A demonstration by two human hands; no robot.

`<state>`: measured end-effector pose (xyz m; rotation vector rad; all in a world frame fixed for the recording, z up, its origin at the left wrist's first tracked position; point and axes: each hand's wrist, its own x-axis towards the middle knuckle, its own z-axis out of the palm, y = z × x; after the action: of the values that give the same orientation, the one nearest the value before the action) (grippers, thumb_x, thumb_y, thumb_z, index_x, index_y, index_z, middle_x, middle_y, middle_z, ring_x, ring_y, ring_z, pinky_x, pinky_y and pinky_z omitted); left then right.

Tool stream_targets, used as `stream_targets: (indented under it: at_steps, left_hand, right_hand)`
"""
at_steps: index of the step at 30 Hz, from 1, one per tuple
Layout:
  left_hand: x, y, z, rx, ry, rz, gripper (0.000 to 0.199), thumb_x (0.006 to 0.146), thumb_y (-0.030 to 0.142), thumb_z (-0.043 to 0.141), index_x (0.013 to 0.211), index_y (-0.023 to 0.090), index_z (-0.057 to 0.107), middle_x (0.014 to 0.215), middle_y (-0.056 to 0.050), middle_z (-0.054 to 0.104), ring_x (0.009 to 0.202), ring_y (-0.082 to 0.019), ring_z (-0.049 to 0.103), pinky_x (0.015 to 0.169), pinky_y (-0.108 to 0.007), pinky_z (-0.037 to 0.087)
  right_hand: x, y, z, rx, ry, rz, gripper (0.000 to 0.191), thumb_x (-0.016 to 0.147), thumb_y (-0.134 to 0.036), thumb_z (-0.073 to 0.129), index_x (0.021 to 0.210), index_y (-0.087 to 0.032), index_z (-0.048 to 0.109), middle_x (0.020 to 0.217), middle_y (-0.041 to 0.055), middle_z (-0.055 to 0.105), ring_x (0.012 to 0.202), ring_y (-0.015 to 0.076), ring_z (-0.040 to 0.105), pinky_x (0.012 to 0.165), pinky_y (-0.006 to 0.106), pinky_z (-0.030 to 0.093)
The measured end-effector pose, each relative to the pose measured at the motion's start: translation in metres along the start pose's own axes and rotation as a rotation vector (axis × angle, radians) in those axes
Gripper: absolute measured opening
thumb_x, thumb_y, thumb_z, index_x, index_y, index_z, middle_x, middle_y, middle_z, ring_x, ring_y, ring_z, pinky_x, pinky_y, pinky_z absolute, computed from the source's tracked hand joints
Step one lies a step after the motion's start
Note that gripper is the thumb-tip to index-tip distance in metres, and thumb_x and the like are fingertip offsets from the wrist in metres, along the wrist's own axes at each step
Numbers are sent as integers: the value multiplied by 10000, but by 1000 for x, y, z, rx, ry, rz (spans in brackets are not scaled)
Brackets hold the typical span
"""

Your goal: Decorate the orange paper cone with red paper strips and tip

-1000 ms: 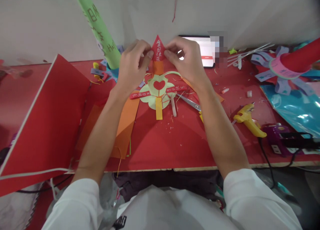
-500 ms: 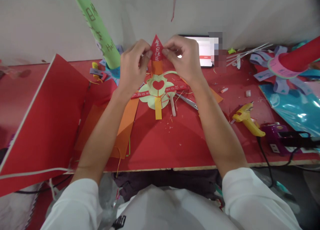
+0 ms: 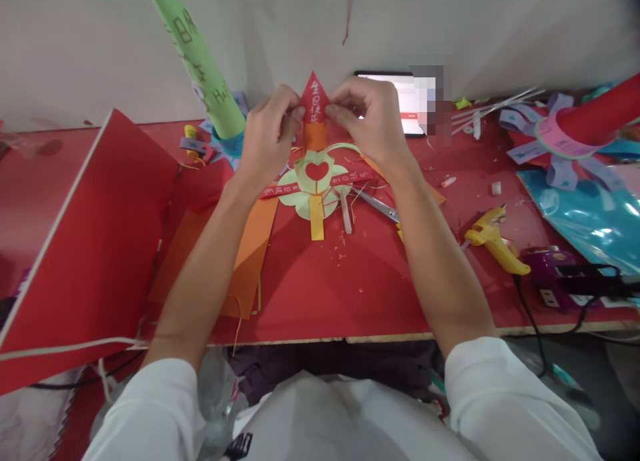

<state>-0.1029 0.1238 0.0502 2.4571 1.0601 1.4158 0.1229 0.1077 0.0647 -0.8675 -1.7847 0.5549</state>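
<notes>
Between my two hands a pointed red paper strip (image 3: 313, 99) with white writing stands up, its tip uppermost. My left hand (image 3: 274, 127) pinches its left edge between thumb and finger. On the opposite edge, my right hand (image 3: 367, 117) pinches it the same way. Below the red point the piece turns orange (image 3: 315, 138) and meets a pale green paper flower (image 3: 295, 197). A red heart (image 3: 317, 171) marks the flower's middle. Red written strips (image 3: 350, 177) stick out to both sides, and a yellow strip (image 3: 317, 217) points toward me.
Scissors (image 3: 376, 204) lie partly under my right forearm. A yellow glue gun (image 3: 495, 239) with a cord rests at right, near a purple box (image 3: 550, 274). A phone (image 3: 413, 124) leans behind my right hand. At left stand a red board (image 3: 100, 247) and a green paper tube (image 3: 200, 67).
Almost nothing differs. The view has shifted very slightly, and both hands keep their pinch on the red strip's edges.
</notes>
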Motion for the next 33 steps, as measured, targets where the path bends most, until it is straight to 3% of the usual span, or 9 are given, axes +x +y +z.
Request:
stream_targets:
  at_steps: [7,11,16,19,23,27,30,33]
  left_hand:
    - [-2,13,-2,34,61,13,423,1067,659,491,828,314,547,704,0,555,645,-205,459,642,-403,337]
    - [-1,11,-4,47,46,13,427,1079,656,467,847,311,562,681,9,526,627,-190,442,622,-396,335]
    - [2,12,-4,35,14,24,392,1065,709,439,1024,363,620,902,-22,680,769,-227,541,699,-430,418]
    - [2,22,-5,39,16,25,384,1090,679,403,1068,361,616,946,-34,676,822,-242,553,744,-447,432]
    - [1,31,-7,70,37,23,378,1105,650,395,975,356,595,822,-22,612,729,-236,480,694,-433,385]
    - [2,27,-6,92,32,26,440,1094,688,359,934,348,586,767,-22,574,697,-231,437,673,-427,349]
    - [3,23,-6,82,34,6,431,1063,707,402,915,345,584,788,-29,590,705,-232,427,695,-426,348]
    - [4,28,-8,59,12,-8,330,1076,621,449,980,341,594,922,-48,642,785,-253,499,722,-434,385]
  right_hand:
    - [0,2,1,-1,6,12,164,923,-422,765,816,-328,683,786,-71,781,695,165,700,669,351,543]
    - [0,-3,0,-18,-2,31,179,934,-469,748,837,-330,691,832,-60,791,748,175,705,709,356,553]
    - [-2,-18,-3,-94,4,11,102,970,-391,668,883,-365,715,916,-65,787,867,178,678,802,337,571]
    - [-3,-27,-1,-77,16,-23,121,968,-318,627,900,-355,720,930,-60,782,897,178,701,806,344,572]
    - [-3,-29,1,-109,13,24,142,960,-393,608,861,-409,708,949,-46,786,952,244,733,856,415,592]
    - [-1,-24,1,-124,12,39,140,931,-502,630,817,-474,706,920,-49,788,961,310,734,859,482,581]
    - [-1,-24,0,-128,16,23,135,920,-518,628,821,-474,709,903,-57,786,935,287,724,842,459,583]
    - [-3,-30,0,-137,27,4,148,948,-442,591,866,-426,713,953,-60,792,954,242,722,870,417,602]
